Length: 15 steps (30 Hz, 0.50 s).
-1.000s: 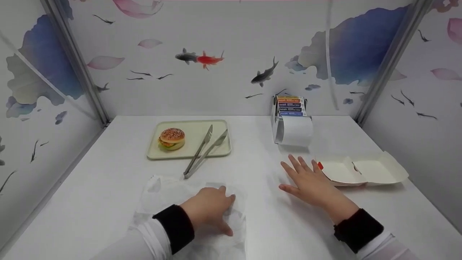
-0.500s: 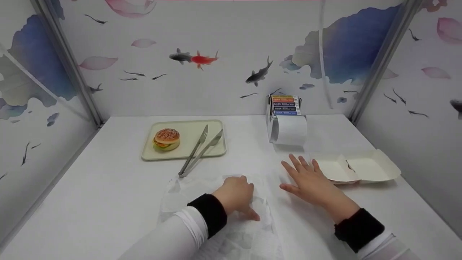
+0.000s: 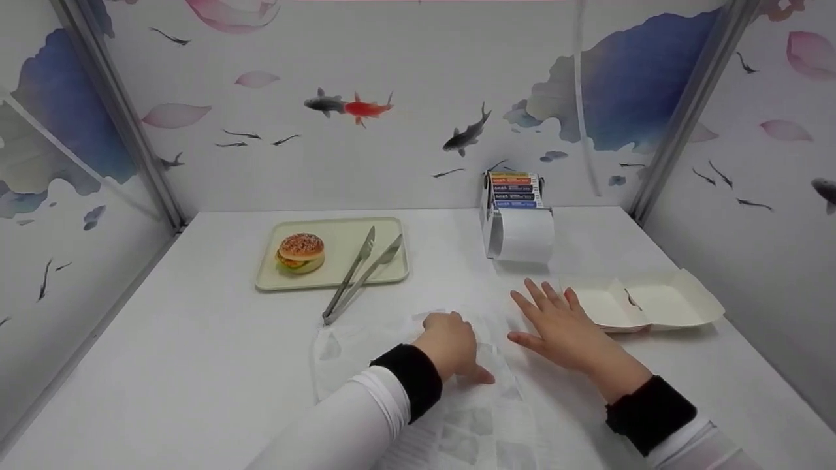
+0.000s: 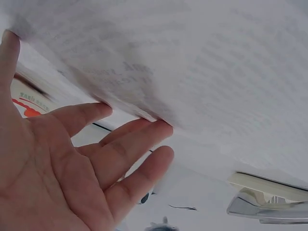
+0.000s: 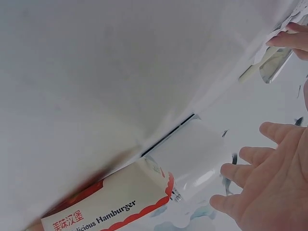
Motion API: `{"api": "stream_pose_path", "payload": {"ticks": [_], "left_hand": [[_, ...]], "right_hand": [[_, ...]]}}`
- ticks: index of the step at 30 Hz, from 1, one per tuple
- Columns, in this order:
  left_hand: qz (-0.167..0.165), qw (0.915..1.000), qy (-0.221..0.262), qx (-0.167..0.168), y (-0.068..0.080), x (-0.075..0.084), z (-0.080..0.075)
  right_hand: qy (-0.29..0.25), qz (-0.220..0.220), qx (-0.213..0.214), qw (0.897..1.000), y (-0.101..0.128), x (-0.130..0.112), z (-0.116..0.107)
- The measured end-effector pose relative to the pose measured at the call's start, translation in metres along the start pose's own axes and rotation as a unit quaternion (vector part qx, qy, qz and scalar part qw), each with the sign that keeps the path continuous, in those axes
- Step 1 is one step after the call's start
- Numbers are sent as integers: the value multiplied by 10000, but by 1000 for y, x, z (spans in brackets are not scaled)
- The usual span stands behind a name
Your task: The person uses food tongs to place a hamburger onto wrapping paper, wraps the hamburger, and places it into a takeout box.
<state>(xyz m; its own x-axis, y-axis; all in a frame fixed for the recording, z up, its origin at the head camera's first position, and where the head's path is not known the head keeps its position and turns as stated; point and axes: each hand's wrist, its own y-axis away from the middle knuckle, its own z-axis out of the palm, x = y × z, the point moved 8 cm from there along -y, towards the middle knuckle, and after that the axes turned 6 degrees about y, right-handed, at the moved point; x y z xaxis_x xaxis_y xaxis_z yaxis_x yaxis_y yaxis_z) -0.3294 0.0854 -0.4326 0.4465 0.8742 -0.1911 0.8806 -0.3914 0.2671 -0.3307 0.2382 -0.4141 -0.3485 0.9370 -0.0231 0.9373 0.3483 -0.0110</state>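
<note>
The left hand (image 3: 452, 346) rests on a thin white sheet of translucent wrapping paper (image 3: 424, 391) spread at the front edge of the white desk (image 3: 196, 365); its fingers press down on the sheet, lightly bent, closing round nothing. The right hand (image 3: 562, 329) lies flat just beside the paper's right edge, fingers straight and spread, holding nothing. Near its fingertips, toward the desk's right edge, sits an open cream cardboard burger box (image 3: 646, 303) (red lettering shows in the right wrist view). Toward the back left, a pale green rectangular tray (image 3: 339, 232) carries a sesame-bun hamburger (image 3: 300, 252), and long metal tongs (image 3: 359, 273) rest across the tray's front rim. A white paper roll in a dispenser (image 3: 522, 232) stands at the back edge.
</note>
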Motion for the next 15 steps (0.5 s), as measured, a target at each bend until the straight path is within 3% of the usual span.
{"api": "stream_pose_path", "payload": {"ticks": [4,8,11,15], "left_hand": [[-29,9995,164,254,-2,3,-3],[74,9951,561,809,2,-13,-12],[129,9864,958,1332,8,-42,-24],[-157,9710,1472,1876,19,-104,-30]], "right_hand": [[1,1,19,10000,0,2,-2],[-36,-11,86,10000,1,4,-5],[-78,34,74,9999,1,7,-4],[-110,68,113,9999,0,11,-6]]}}
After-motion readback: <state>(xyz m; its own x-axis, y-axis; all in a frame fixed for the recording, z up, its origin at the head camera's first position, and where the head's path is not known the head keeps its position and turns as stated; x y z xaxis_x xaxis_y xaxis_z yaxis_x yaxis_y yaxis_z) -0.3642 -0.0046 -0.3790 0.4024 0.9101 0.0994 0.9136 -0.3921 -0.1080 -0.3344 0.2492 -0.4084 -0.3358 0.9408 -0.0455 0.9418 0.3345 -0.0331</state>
